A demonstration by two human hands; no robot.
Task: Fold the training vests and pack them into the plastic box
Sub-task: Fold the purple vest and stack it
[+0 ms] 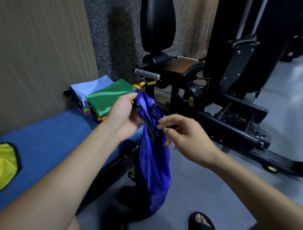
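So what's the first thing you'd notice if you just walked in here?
The shiny royal-blue mesh vest with black trim, dangling in the middle over the grey floor: the left hand grips its top while the right hand reaches in with loose fingers. Behind it, a stack of folded vests topped by a bright green one sits on the blue padded bench, and a crumpled yellow vest lies at the far left.

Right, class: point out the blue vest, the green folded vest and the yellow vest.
blue vest (pixel 154 166): head view, hanging lower body.
green folded vest (pixel 107 96): head view, top face.
yellow vest (pixel 1 166): head view, crumpled middle.
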